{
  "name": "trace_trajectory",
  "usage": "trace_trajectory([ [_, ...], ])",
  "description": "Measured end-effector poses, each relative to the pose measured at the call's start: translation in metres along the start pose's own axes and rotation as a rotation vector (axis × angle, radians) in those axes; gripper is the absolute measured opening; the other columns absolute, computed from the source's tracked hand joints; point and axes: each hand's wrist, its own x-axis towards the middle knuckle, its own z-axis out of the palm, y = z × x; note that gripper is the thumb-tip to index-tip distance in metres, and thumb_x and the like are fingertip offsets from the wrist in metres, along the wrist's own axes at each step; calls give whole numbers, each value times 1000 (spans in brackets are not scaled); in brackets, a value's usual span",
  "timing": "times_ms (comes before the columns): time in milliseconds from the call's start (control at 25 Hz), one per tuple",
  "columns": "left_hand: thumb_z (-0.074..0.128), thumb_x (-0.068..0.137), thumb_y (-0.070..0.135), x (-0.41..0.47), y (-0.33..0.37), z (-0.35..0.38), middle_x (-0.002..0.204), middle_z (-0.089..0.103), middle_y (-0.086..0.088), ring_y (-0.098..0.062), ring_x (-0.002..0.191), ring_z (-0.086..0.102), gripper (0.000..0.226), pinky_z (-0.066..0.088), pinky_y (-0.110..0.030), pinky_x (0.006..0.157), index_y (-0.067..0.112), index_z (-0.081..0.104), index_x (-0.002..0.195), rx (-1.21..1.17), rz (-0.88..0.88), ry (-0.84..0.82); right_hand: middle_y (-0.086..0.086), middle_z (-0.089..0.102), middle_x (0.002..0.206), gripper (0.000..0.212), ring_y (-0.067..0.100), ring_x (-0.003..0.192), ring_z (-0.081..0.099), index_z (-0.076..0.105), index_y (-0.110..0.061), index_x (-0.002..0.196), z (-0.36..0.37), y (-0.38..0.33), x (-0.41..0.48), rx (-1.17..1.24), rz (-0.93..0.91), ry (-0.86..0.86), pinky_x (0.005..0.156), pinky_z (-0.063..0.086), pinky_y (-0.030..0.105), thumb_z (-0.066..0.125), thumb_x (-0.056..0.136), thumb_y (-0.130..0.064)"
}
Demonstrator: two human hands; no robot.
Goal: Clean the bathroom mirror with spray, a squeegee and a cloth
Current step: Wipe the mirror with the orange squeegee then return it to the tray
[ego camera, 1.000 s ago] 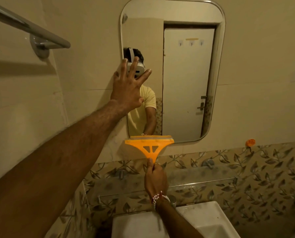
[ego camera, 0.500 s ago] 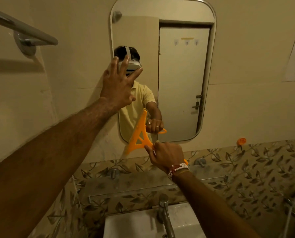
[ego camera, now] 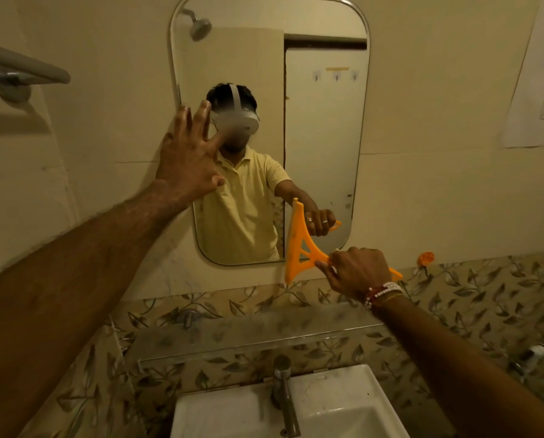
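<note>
orange squeegee [ego camera: 296, 248], handle half-hidden in right hand [ego camera: 359, 270], grip clamped; left hand [ego camera: 185, 162] splayed at mirror [ego camera: 324, 137]

I count one round-cornered wall mirror [ego camera: 324, 137], one orange plastic squeegee [ego camera: 299, 248] and two bare hands: left hand [ego camera: 188, 159], right hand [ego camera: 356, 271]. Also one white ceramic basin [ego camera: 232, 412] and one chrome tap [ego camera: 284, 396].

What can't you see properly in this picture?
The squeegee: head view, handle mostly covered by the right hand.
The mirror: head view, left edge partly covered by the left hand.
The sink: head view, cut off by the bottom edge.
The paper: head view, cut off by the right edge; drawing too faint.
Spray and cloth: nowhere in view.
</note>
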Motion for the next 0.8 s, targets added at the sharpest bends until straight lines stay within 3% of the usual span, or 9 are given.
trace_trajectory([
  [240, 77, 82, 42, -7, 10, -8, 169, -4, -7, -42, 154, -2, 99, 36, -65, 112, 39, 14, 158, -53, -55, -25, -9, 39, 50, 54, 13, 40, 36, 43, -26, 65, 7, 60, -14, -27, 55, -56, 48, 30, 23, 28, 94, -68],
  [480, 76, 83, 42, -8, 15, -7, 169, -5, -7, -44, 154, 2, 100, 37, -66, 109, 41, 11, 158, -53, -81, -41, -7, 47, 54, 57, 15, 45, 48, 49, -26, 67, 5, 86, -30, -40, 138, -68, 50, 34, 23, 24, 93, -70],
  [680, 67, 88, 47, -12, 15, 5, 168, 5, -11, -44, 151, 13, 91, 35, -70, 105, 40, 10, 159, 8, -92, -1, -10, 37, 48, 55, 9, 40, 36, 45, -27, 67, -6, 80, -33, -15, 166, -64, 47, 26, 21, 25, 92, -71],
  [800, 63, 86, 58, -20, 17, 13, 168, 6, -11, -41, 152, 14, 93, 29, -72, 107, 40, 8, 159, 21, -57, 27, -11, 32, 46, 52, 8, 37, 31, 51, -28, 72, -14, 73, -29, -2, 177, -44, 46, 21, 19, 29, 93, -70],
])
